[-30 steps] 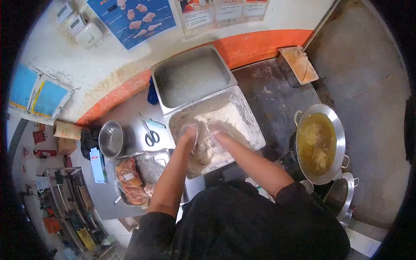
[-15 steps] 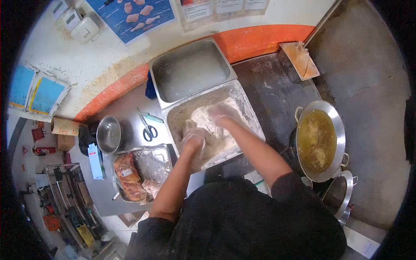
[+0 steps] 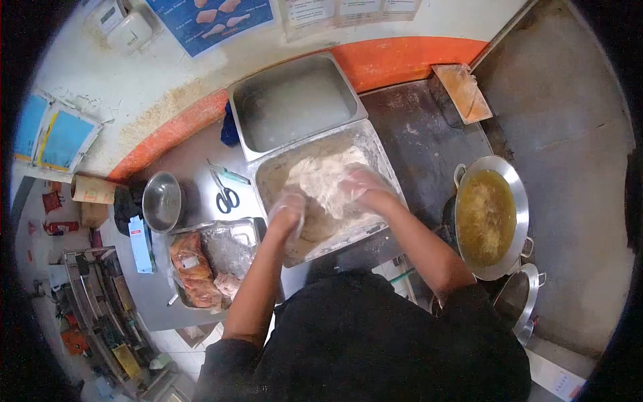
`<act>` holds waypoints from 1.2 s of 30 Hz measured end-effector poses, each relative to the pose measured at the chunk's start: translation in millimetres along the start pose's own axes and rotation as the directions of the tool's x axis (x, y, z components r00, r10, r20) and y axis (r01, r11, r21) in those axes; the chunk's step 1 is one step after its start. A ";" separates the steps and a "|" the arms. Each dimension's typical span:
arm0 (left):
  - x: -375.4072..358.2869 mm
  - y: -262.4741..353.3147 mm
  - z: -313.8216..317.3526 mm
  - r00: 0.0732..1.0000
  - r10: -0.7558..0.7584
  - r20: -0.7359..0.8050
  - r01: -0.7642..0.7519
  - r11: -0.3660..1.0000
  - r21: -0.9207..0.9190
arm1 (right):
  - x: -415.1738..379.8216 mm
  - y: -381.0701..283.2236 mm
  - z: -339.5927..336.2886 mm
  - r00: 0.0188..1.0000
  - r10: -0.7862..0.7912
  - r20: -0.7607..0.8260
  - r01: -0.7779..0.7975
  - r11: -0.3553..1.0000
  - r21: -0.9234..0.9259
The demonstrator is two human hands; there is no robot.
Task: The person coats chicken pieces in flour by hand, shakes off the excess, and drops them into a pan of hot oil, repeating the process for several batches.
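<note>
A metal tray of pale flour (image 3: 315, 177) lies in front of me, with a lumpy heap towards its middle. My left hand (image 3: 289, 209), in a clear plastic glove, is at the tray's left side; its fingers are blurred and partly hidden. On the right of the heap, my right hand (image 3: 365, 184), also gloved and dusted with flour, touches the flour with its fingers somewhat apart. Nothing distinct shows in either hand. Behind stands a second deep metal tray (image 3: 295, 100) with cloudy liquid.
At the left are a tray of packed meat (image 3: 194, 268), a steel bowl (image 3: 162, 202) and scissors (image 3: 226, 199). To the right, a wide pan of oil (image 3: 487, 218) holds frying pieces. An orange-filled container (image 3: 464, 94) stands at the back right.
Both hands have moved apart a little, my left to the left and my right to the right and slightly down. The view has shifted slightly.
</note>
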State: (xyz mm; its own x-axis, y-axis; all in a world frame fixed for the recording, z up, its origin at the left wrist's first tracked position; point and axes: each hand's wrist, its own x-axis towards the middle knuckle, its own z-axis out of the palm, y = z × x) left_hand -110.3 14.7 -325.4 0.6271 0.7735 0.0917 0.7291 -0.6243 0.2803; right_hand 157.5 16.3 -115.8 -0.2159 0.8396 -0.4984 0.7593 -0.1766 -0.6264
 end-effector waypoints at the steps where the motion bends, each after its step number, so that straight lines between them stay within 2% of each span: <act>1: 4.7 20.1 -2.4 0.997 0.061 0.044 -0.062 0.998 0.021 | 8.7 8.3 1.2 0.988 0.152 0.007 -0.152 0.988 -0.042; 2: 7.7 37.7 -7.1 0.984 -0.138 0.109 0.161 0.955 -0.248 | 19.0 21.6 8.1 0.954 0.301 0.006 -0.300 0.950 -0.084; 3: 12.1 58.1 -17.4 0.928 -0.330 0.170 0.371 0.795 -0.480 | 37.1 50.2 37.4 0.980 0.192 -0.041 -0.194 0.981 -0.022; 4: 23.8 76.1 -42.4 0.826 -0.460 0.325 0.554 0.559 -0.617 | 54.9 78.7 66.6 0.993 0.081 -0.088 -0.079 0.996 0.029; 5: 35.4 91.7 -66.6 0.689 -0.526 0.498 0.688 0.261 -0.677 | 51.0 70.6 70.9 0.995 0.066 -0.081 -0.056 0.991 0.119; 6: 34.2 93.8 -66.4 0.616 -0.520 0.591 0.709 0.040 -0.704 | 46.5 61.3 77.4 0.996 0.051 -0.071 -0.035 0.977 0.210; 7: 33.0 95.6 -65.6 0.535 -0.507 0.676 0.699 -0.183 -0.691 | 51.1 58.7 88.8 0.993 0.074 -0.097 -0.050 0.973 0.224; 8: 28.0 84.5 -41.8 0.543 -0.499 0.675 0.628 -0.292 -0.721 | 55.2 55.2 99.5 0.988 0.096 -0.124 -0.064 0.969 0.239; 9: 25.7 69.9 -17.6 0.555 -0.493 0.670 0.544 -0.395 -0.740 | 78.1 65.1 119.1 0.971 0.147 -0.190 -0.114 0.978 0.176; 11: 16.5 34.0 37.9 0.769 -0.478 0.424 0.324 -0.280 -0.903 | 80.5 64.4 117.1 0.967 0.204 -0.152 -0.134 0.916 0.379; 12: 9.3 21.2 57.5 0.843 -0.453 0.290 0.203 -0.231 -0.952 | 52.1 52.1 94.1 0.981 0.189 -0.042 -0.123 0.776 0.619; 14: 2.5 8.3 72.6 0.848 -0.412 0.333 0.072 -0.533 -0.843 | 7.5 28.7 48.6 0.994 0.109 0.031 -0.086 0.557 0.826; 16: 6.4 -3.9 77.5 0.865 -0.366 0.344 -0.071 -0.768 -0.637 | -5.2 11.8 7.7 0.999 0.025 -0.036 0.017 0.526 0.850; 17: 7.3 -8.6 79.3 0.874 -0.342 0.345 -0.135 -0.853 -0.504 | 11.6 19.8 9.5 0.990 0.058 -0.127 0.064 0.620 0.782; 19: 13.3 -10.2 80.9 0.819 -0.380 0.431 -0.155 -0.868 -0.472 | 58.9 41.4 28.2 0.963 0.085 -0.255 0.095 0.781 0.618; 20: 25.7 -8.4 81.8 0.740 -0.448 0.501 -0.099 -0.810 -0.577 | 79.5 46.9 37.2 0.953 0.089 -0.290 0.082 0.844 0.529; 21: 41.7 -4.5 80.9 0.651 -0.520 0.552 -0.028 -0.744 -0.668 | 118.5 54.3 57.9 0.969 0.034 -0.245 0.045 0.950 0.310; 22: 60.6 -2.1 78.9 0.557 -0.597 0.578 0.053 -0.669 -0.742 | 156.0 60.8 77.8 0.980 -0.021 -0.199 0.036 0.997 0.069; 23: 77.6 -1.0 75.4 0.459 -0.674 0.580 0.145 -0.587 -0.797 | 199.4 76.2 98.4 0.991 -0.097 -0.097 0.062 0.946 -0.317; 24: 85.8 1.4 74.7 0.356 -0.746 0.562 0.245 -0.506 -0.827 | 199.0 71.5 102.5 0.971 -0.190 -0.143 0.129 0.926 -0.354; 25: 76.3 34.4 3.5 0.431 -0.743 0.512 0.208 -0.470 -0.858 | 191.8 67.9 108.0 0.943 -0.279 -0.183 0.190 0.900 -0.393; 27: 61.8 54.3 -47.5 0.480 -0.688 0.544 0.309 -0.448 -0.839 | 166.7 57.1 94.7 0.915 -0.376 -0.144 0.278 0.850 -0.448; 29: 50.6 59.5 -72.3 0.547 -0.670 0.502 0.399 -0.319 -0.860 | 111.8 39.8 44.5 0.921 -0.390 0.017 0.352 0.810 -0.469; 30: 44.0 60.0 -82.0 0.597 -0.668 0.445 0.438 -0.194 -0.878 | 83.6 37.1 26.4 0.949 -0.313 -0.045 0.292 0.922 -0.255; 31: 41.0 63.1 -79.6 0.611 -0.656 0.442 0.463 -0.157 -0.872 | 54.1 37.5 10.5 0.972 -0.218 -0.088 0.217 0.976 -0.025; 32: 37.6 65.9 -76.4 0.626 -0.645 0.439 0.486 -0.119 -0.866 | 47.3 44.6 9.0 0.987 -0.137 -0.081 0.145 0.985 0.098; 33: 36.6 67.2 -65.2 0.604 -0.632 0.485 0.506 -0.166 -0.847 | 40.4 51.3 7.3 0.996 -0.054 -0.074 0.070 0.973 0.220; 35: 37.0 66.0 -38.4 0.564 -0.605 0.562 0.538 -0.247 -0.806 | 49.8 72.6 21.6 0.998 0.063 -0.005 -0.060 0.967 0.249; 36: 36.8 65.4 -25.5 0.543 -0.590 0.597 0.551 -0.286 -0.784 | 46.2 65.7 27.1 0.998 0.060 -0.036 -0.054 0.985 0.162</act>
State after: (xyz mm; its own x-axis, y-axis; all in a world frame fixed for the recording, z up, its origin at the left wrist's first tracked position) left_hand -46.6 5.1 -279.4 0.0738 0.7239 -0.6860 -0.0778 0.6900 0.7197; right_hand 180.7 29.6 -196.2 -0.1479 0.8453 -0.5135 0.6602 -0.3022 -0.6876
